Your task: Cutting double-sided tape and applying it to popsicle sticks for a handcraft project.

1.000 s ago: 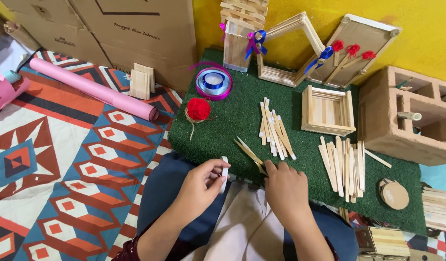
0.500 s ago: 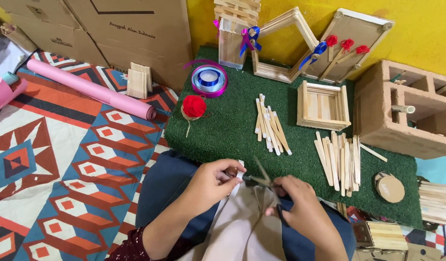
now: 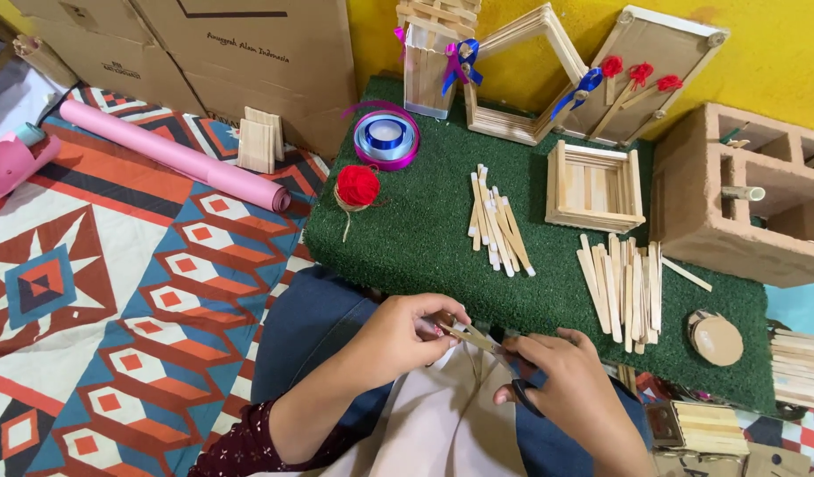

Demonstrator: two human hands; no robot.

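Two hands over the lap, a wooden stick pinched in one and scissors in the other.

The left hand (image 3: 405, 340) pinches a short wooden craft stick (image 3: 444, 325) between thumb and fingertips, closed narrow on it; the stick lies just right of that grip, its long axis running roughly left to right toward the scissors (image 3: 486, 343). The right hand (image 3: 576, 380) is curled shut around the dark scissor handles, blades pointing left and touching or nearly touching the stick; whether the blades are apart I cannot tell. Both hands are about equally near, meeting above a beige cloth (image 3: 442, 424) on the lap. Beyond lies a green turf mat (image 3: 407, 238) with loose sticks (image 3: 493, 225), on a patterned floor rug (image 3: 89, 291) against a yellow wall (image 3: 778, 53).
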